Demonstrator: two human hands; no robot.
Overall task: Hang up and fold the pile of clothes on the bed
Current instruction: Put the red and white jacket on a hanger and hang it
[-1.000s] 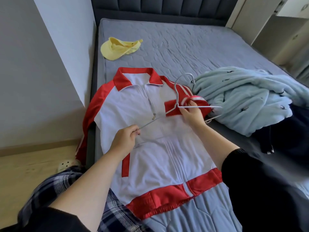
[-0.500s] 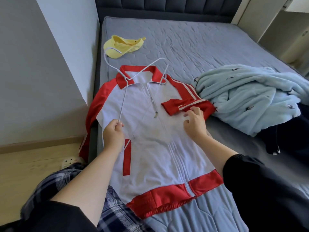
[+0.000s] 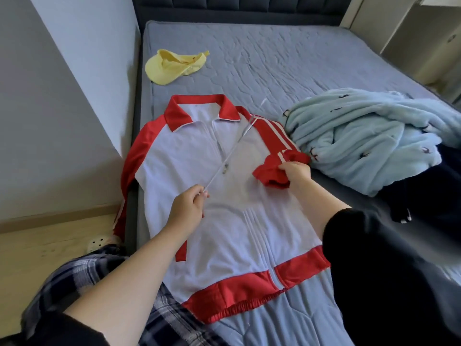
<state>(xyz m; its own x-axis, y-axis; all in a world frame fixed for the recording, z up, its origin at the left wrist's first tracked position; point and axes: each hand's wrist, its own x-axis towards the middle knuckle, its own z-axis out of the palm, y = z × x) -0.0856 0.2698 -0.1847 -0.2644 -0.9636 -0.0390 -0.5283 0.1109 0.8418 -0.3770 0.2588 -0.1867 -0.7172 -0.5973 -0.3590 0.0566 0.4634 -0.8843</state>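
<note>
centre of frame over the white-and-red jacket, left hand pinching a thin hanger angled up-right, right hand gripping the folded red sleeve cuff

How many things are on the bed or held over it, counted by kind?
Garments: 3 (red and white jacket, light blue fleece, dark garment)
Caps: 1 (yellow cap)
Hangers: 1 (white hanger, held by the left hand)
Total: 5
</note>
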